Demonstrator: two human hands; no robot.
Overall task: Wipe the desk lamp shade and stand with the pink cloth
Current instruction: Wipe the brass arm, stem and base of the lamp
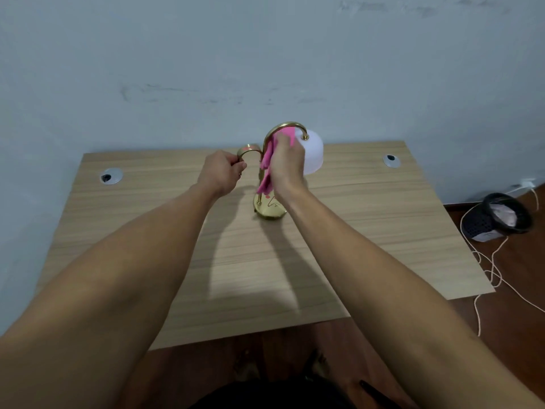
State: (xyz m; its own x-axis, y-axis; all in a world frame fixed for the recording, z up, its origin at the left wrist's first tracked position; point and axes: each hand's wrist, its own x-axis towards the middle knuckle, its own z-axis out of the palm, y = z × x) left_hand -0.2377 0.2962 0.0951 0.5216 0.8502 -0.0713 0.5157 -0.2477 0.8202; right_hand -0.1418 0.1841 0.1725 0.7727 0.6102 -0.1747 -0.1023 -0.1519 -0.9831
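Now the right hand (287,163) bunches the soft pink cloth (269,160) against the lamp's slick brass arch (284,126) mid-table; left fingers (240,166) seemingly pinch the lower curl (249,150), steadying the fragile-looking white shade (312,154).

Light: soft, even, dim overall
Shadows: cast toward the lower centre on the desk (383,231)
Edges: bent by wide-angle distortion
Focus: slightly soft

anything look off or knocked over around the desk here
Yes: the black mesh wastebasket on the floor right of the desk lies tipped on its side. A loose white cord trails beside it. The desk lamp stands upright.
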